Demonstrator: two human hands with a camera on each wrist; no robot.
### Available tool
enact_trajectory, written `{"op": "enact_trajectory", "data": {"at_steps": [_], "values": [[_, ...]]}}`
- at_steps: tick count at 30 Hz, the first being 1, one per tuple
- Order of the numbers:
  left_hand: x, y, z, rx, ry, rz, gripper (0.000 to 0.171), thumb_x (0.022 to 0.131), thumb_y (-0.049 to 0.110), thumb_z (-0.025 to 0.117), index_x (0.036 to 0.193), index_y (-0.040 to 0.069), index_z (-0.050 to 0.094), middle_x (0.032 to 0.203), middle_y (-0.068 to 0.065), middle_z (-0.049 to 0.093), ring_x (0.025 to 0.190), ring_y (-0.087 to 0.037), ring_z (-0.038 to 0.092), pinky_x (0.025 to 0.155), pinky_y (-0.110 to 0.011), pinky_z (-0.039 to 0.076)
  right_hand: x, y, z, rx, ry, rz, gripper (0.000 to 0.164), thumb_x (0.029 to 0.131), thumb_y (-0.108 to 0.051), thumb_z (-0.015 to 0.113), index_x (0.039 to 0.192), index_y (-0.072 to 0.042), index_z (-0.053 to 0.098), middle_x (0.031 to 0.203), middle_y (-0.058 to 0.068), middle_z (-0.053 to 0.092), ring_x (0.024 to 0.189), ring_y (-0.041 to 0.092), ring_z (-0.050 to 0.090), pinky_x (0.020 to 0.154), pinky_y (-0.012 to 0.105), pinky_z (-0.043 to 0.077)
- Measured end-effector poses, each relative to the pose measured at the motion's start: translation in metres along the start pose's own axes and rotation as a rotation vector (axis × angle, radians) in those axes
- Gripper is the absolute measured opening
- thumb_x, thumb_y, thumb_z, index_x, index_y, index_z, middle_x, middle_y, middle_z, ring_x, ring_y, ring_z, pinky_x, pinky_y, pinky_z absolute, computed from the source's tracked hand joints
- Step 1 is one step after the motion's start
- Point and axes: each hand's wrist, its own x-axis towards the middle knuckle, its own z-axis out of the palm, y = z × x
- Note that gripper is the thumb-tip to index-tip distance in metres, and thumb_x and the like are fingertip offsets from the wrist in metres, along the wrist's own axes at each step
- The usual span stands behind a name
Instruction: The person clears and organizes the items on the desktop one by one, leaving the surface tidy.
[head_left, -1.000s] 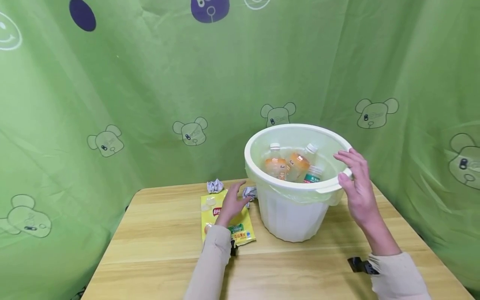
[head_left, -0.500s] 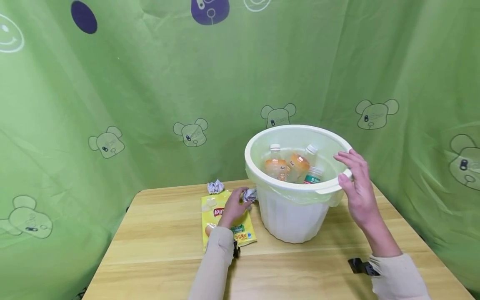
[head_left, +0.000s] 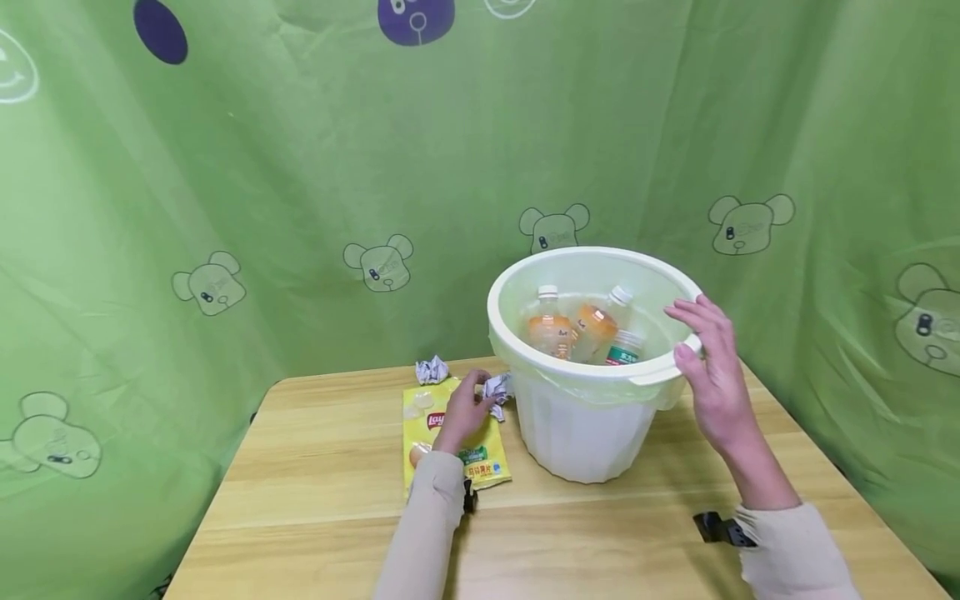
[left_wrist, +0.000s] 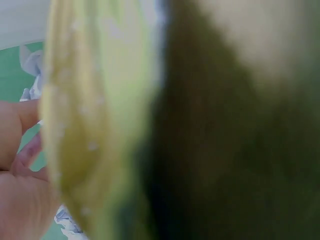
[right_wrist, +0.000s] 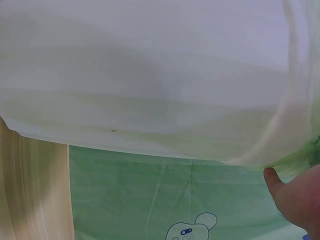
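Observation:
A white trash can (head_left: 588, 433) with a pale green liner stands on the table, holding several plastic bottles (head_left: 596, 329). At its right rim, my right hand (head_left: 716, 375) holds the edge between thumb and fingers; in the right wrist view the can's wall fills the top and one digit touches the rim. My left hand (head_left: 465, 410) pinches a crumpled paper ball (head_left: 497, 387) beside the can's left side. Beneath that hand lies a yellow Lay's chip bag (head_left: 420, 429), which blocks much of the left wrist view. Part of the paper hides behind the fingers.
A second crumpled paper ball (head_left: 432, 370) sits behind the chip bag, close to the back edge of the wooden table (head_left: 322, 467). A green curtain (head_left: 300, 167) with cartoon prints hangs behind and on both sides.
My left hand has reached the paper ball beside the can and its fingers have closed in on it; the ball has turned slightly. The right hand stays on the rim.

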Motion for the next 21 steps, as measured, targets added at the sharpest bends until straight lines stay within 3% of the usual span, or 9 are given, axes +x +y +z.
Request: {"op": "enact_trajectory", "data": {"at_steps": [11, 21], "values": [[-0.004, 0.012, -0.008, -0.105, 0.044, -0.012, 0.043, 0.1, 0.006, 0.065, 0.141, 0.008, 0.054, 0.143, -0.013, 0.06, 0.11, -0.029, 0.066, 0.096, -0.041, 0.06, 0.0, 0.001, 0.0, 0.008, 0.003, -0.011, 0.047, 0.098, -0.006, 0.046, 0.143, 0.004, 0.055, 0.152, -0.003, 0.046, 0.155, 0.018, 0.021, 0.131, 0.054, 0.003], [-0.003, 0.012, -0.015, -0.262, 0.069, -0.01, 0.04, 0.1, 0.009, 0.067, 0.138, 0.01, 0.055, 0.14, -0.02, 0.059, 0.11, -0.036, 0.066, 0.091, -0.041, 0.062, 0.0, 0.0, 0.0, 0.004, 0.004, -0.006, 0.046, 0.098, -0.007, 0.045, 0.143, 0.004, 0.055, 0.152, -0.006, 0.046, 0.155, 0.017, 0.021, 0.131, 0.053, 0.003]]}}
